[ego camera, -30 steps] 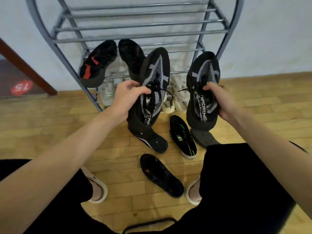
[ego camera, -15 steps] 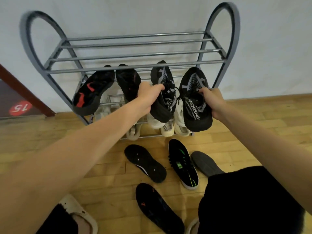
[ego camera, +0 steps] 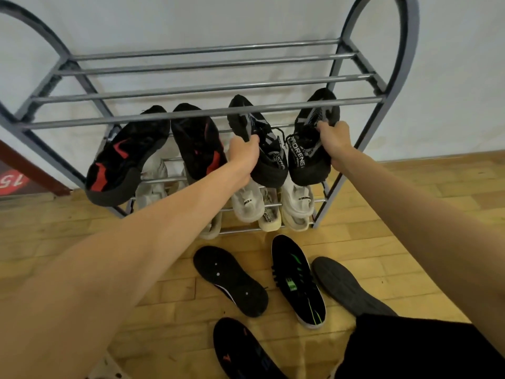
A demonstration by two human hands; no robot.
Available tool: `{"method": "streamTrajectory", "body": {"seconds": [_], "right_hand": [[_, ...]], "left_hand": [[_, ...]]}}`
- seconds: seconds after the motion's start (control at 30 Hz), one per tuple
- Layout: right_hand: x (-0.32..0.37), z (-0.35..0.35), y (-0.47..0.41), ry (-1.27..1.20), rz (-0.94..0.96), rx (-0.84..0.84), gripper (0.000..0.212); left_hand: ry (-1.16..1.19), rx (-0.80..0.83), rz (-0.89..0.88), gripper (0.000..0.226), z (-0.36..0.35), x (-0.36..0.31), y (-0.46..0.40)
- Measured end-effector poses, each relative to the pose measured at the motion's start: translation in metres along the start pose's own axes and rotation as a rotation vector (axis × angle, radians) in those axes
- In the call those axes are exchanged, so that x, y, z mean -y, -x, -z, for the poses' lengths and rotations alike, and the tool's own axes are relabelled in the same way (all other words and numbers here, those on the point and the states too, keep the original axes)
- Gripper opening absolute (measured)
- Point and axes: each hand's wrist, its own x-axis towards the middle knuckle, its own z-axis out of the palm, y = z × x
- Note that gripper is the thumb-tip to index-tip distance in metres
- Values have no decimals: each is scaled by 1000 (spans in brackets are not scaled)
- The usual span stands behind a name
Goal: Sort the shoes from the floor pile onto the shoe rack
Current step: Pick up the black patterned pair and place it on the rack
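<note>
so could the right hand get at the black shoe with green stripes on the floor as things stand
Probably not right away: the right hand is shut on a black knit shoe up at the rack. The green-striped shoe itself lies uncovered on the floor, so once that hand is free the way looks open.

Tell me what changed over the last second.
Both hands carried the black knit shoes forward from above the floor pile to the rack's middle shelf: left hand, right hand, each gripping one. The red-marked pair and four floor shoes stayed put.

Top shelf: bare bars, open from above.
Middle shelf: front bar crosses the toes of four black shoes.
</note>
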Motion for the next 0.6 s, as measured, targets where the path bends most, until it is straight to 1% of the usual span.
{"method": "streamTrajectory", "body": {"seconds": [0.1,0.17,0.23,0.3,0.37,0.43,0.5,0.57,0.6], "right_hand": [[-1,4,5,41,8,37,25],[-2,7,10,115,24,56,17],[-5,9,17,156,42,69,18],[-11,10,27,188,113,67,21],[-15,9,43,230,196,28,19],[-25,8,63,263,270,-24,24],[-40,10,87,322,366,-101,31],[-60,12,113,413,488,-152,30],[-71,14,124,466,540,-147,29]], "left_hand": [[-121,36,-19,39,0,1,2],[-194,49,-26,42,1,0,8],[-248,48,-50,42,4,0,16],[-286,49,-119,39,9,2,28],[-319,52,-219,35,15,4,44],[-331,55,-305,27,23,7,65],[-371,19,-382,25,32,18,83],[-381,4,-440,22,44,37,98],[-370,26,-446,18,51,48,104]]}}
